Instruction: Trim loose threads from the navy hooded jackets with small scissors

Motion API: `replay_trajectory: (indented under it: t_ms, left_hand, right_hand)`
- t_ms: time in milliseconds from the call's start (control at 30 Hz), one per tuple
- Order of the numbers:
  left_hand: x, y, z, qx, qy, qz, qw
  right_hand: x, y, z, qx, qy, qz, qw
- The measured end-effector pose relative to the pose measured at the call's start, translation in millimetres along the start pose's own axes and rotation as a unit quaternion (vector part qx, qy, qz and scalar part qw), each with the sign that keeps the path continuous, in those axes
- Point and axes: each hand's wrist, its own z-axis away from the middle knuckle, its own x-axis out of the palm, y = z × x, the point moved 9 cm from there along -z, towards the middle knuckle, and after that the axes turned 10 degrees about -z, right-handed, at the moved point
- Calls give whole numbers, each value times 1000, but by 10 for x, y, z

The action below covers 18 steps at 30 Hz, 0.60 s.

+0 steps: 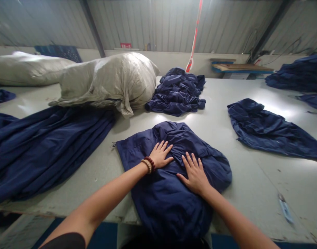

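Note:
A navy blue piece of sewn fabric (171, 204), gathered and wrinkled near its middle, lies on the table in front of me and hangs over the near edge. My left hand (161, 154) rests flat on it with fingers spread; two bead bracelets circle that wrist. Just to the right, my right hand (195, 174) also presses flat on the cloth, its fingers apart. Neither hand grips anything. A small cord end or toggle (113, 145) sticks out at the cloth's left corner. Whether the cloth is a garment or a cover, I cannot tell.
The pale table (254, 193) bears a small blue-handled cutting tool (285, 208) at right. More navy fabric lies left (49, 148), at right (272, 129) and in a crumpled pile (178, 91) behind. Large whitish sacks (114, 79) stand at back left. A red-and-white strip (195, 34) hangs down.

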Motion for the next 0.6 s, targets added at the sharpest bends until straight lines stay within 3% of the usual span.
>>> replay_trajectory:
  t_ms: [133,200,300,367,467,600]
  left_hand:
    - [64,133,196,-92,-53,42,993]
    - [-12,260,305,-102,-52,43,993]
    - [-246,424,436,-91,0,10,996]
    - [-356,464,506,-88,17,-7,996]
    - [-424,425,583,-80,20,-9,997]
    - [-429,279,639,-57,16,1,998]
  right_hand:
    - [-236,433,-275,-144,-89,-42,985]
    - [-361,644,-441,-179,-109,-55,976]
    - [-434,887,-688,-149,-112,-47,981]
    - [-367,948,-753,-109,-121,-39,986]
    - [-218,899,-652,-78,-120,-45,989]
    - [-215,843,-386,-72,-49,-107,990]
